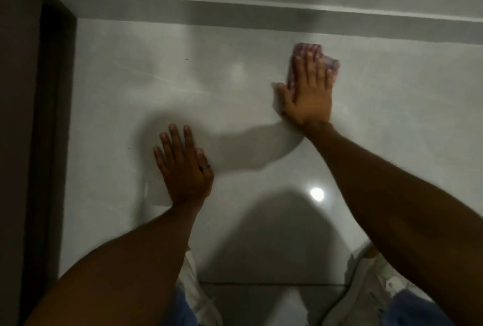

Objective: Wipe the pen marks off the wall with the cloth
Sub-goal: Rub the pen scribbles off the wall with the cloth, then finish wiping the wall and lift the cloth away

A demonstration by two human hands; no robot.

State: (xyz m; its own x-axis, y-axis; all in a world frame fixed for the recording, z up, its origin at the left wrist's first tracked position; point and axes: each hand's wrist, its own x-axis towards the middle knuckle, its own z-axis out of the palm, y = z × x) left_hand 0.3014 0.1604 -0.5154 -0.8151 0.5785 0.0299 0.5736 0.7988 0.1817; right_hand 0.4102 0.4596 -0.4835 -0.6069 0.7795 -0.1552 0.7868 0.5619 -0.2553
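Door frame (28, 116): dark, upright along the far left edge; bounds the pale glossy wall (130, 77), plays no part in the wiping.

Small dark specks (186, 59): faint, on the wall up and left of both hands; possibly leftover pen marks, too small to tell.

Left hand (183, 163): flat on the wall, fingers spread, nothing held; ring on one finger. Judged to be bracing the body so the other arm can push hard.

Shadow (251, 148): lies on the wall between the two hands, cast by the right arm.

Right hand (308, 90): higher and to the right, well apart from the left; palm and fingers pressed flat over the cloth, pinning rather than pinching. Judged to spread pressure across the rubbing patch.

Cloth (329, 63): pinkish, bunched, trapped between right-hand fingers and wall; peeks out past the fingertips and on the right side. Motion-blurred, so probably mid-stroke.

Pen marks under the cloth: hidden, cannot tell whether any remain.

Ledge (261, 3): pale band just above the cloth.

Glare spot (316, 193): bright reflection below the right arm.
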